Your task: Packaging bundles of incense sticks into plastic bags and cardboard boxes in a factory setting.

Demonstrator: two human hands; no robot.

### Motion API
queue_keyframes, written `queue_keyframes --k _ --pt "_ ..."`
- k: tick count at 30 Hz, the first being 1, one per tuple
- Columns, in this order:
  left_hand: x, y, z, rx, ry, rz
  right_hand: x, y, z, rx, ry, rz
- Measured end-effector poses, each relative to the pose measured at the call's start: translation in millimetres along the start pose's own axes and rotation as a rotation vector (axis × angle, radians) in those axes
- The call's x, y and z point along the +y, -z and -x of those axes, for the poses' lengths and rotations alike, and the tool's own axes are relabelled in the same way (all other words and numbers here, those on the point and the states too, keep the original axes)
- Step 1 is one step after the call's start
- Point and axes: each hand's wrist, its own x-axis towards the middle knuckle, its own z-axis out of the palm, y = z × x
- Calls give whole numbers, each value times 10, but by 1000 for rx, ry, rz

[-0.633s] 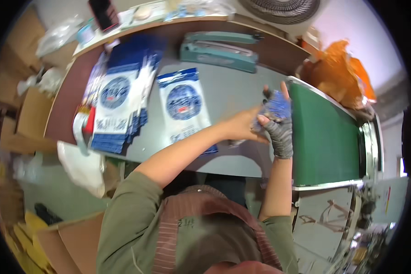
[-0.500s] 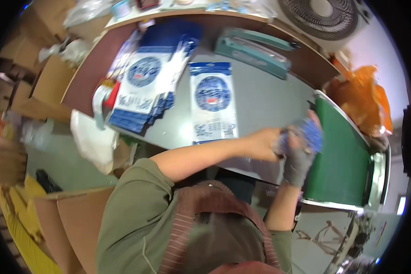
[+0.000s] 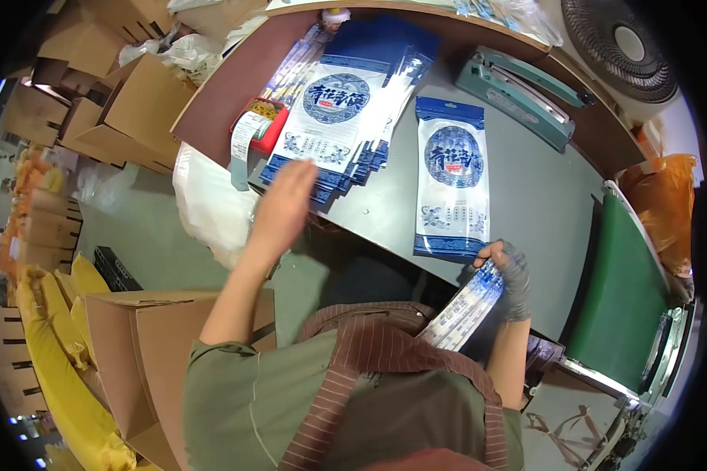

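My left hand [image 3: 284, 206] reaches to the lower edge of a fanned stack of blue-and-white plastic bags [image 3: 314, 149], its fingers stretched out over the top bag's bottom corner. Whether the fingertips press on the bag I cannot tell. My right hand [image 3: 514, 279], in a grey fingerless glove, grips the upper end of a bundle of slim blue-and-white wrapped chopsticks [image 3: 467, 306]. That bundle slants down toward my apron, past the table's front edge. One flat blue-and-white bag [image 3: 452, 177] lies alone on the grey table, just beyond my right hand.
A teal heat sealer [image 3: 518, 98] stands at the back right. On the right is a green conveyor belt [image 3: 620, 290]. A red box [image 3: 263, 122] with a label strip sits left of the stack, near more slim packs [image 3: 294, 67]. Cardboard boxes [image 3: 153, 110] stand at the left.
My left hand has left the right hand and moved left to the bag stack. My right hand has come lower and nearer, still with the bundle. The view has shifted.
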Motion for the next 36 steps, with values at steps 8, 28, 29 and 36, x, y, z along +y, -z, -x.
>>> queue_keyframes --k 8,28,29,36 --pt "-802 -354 -20 -104 -159 51 -7 -340 -96 -13 6 46" --pt "-184 -308 -1349 -193 120 761 -49 3 407 140 84 -96" --pt "-25 -330 -1415 -263 191 716 -16 76 431 145 103 -109" --pt "1821 -1160 -1470 -199 -96 873 128 452 673 166 185 -151"
